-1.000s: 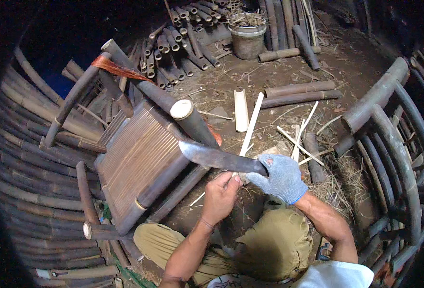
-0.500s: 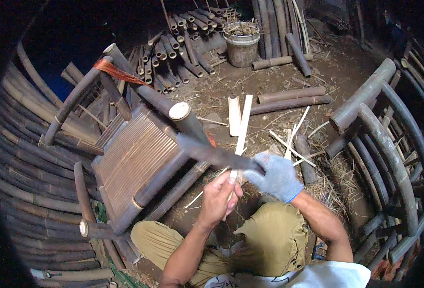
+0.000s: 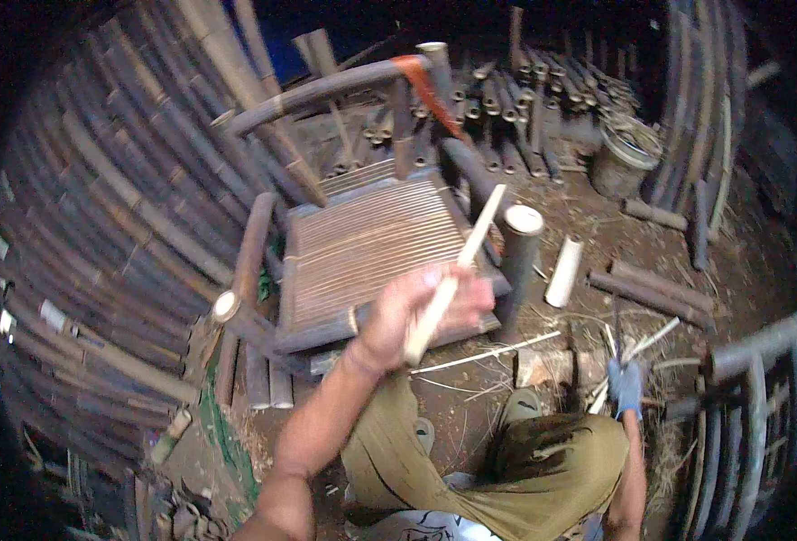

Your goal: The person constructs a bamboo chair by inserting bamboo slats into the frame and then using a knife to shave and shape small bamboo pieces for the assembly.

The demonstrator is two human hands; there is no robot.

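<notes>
In front of the bamboo chair (image 3: 371, 248), my bare left hand (image 3: 396, 326) holds a pale bamboo strip (image 3: 482, 230) that slants up to the right. The hand is blurred, its thumb side over the strip. Down at the right, my right hand (image 3: 626, 389) in a grey-blue glove is closed, low by the ground. A thin dark blade, seemingly the knife (image 3: 617, 326) seen edge-on, rises from it. Several loose pale strips (image 3: 655, 337) lie around that hand. A short bamboo block (image 3: 543, 369) lies on the ground to its left.
Dark bamboo poles (image 3: 119, 180) line the left side. Stacked cut tubes (image 3: 543, 90) and a bucket (image 3: 622, 160) stand at the back. A split bamboo piece (image 3: 563, 270) and dark bamboo lengths (image 3: 660, 293) lie ahead on the right. Another bamboo frame (image 3: 759, 361) is at the right edge.
The view has swung left. My left hand has lifted the strip away toward the chair. My right hand, earlier beside the left with the knife at the strip, has moved apart, down to the right.
</notes>
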